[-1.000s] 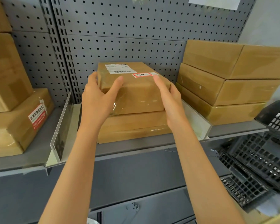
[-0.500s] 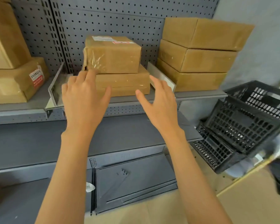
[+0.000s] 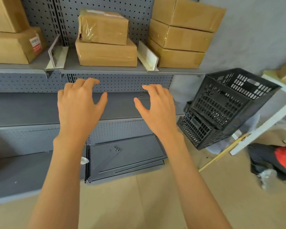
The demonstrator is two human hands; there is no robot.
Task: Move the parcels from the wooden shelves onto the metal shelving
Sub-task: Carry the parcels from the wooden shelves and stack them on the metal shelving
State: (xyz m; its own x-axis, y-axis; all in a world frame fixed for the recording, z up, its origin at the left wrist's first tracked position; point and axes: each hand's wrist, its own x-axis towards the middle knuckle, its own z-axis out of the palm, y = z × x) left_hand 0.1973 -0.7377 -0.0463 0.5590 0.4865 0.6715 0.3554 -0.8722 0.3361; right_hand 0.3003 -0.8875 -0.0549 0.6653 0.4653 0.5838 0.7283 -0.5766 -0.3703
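A taped brown parcel (image 3: 104,28) with a white label lies on a wider flat parcel (image 3: 106,53) in the middle bay of the grey metal shelf (image 3: 106,69). Three stacked parcels (image 3: 180,33) fill the bay to its right, and more parcels (image 3: 13,45) sit to the left. My left hand (image 3: 79,108) and my right hand (image 3: 157,108) hover well below that shelf, in front of a lower shelf. Both are empty, with fingers loosely spread and slightly bent. Neither touches a parcel.
White dividers (image 3: 55,53) (image 3: 148,56) separate the bays. Two black plastic crates (image 3: 221,104) lean at the right beside a white frame (image 3: 262,126). Loose grey shelf panels (image 3: 125,156) lie on the cardboard-covered floor. A dark and red bundle (image 3: 277,161) lies at far right.
Both hands have let go of the labelled parcel, leaving it on the stack, and have drawn back and down away from the shelf. The view has pulled back and tilted down.
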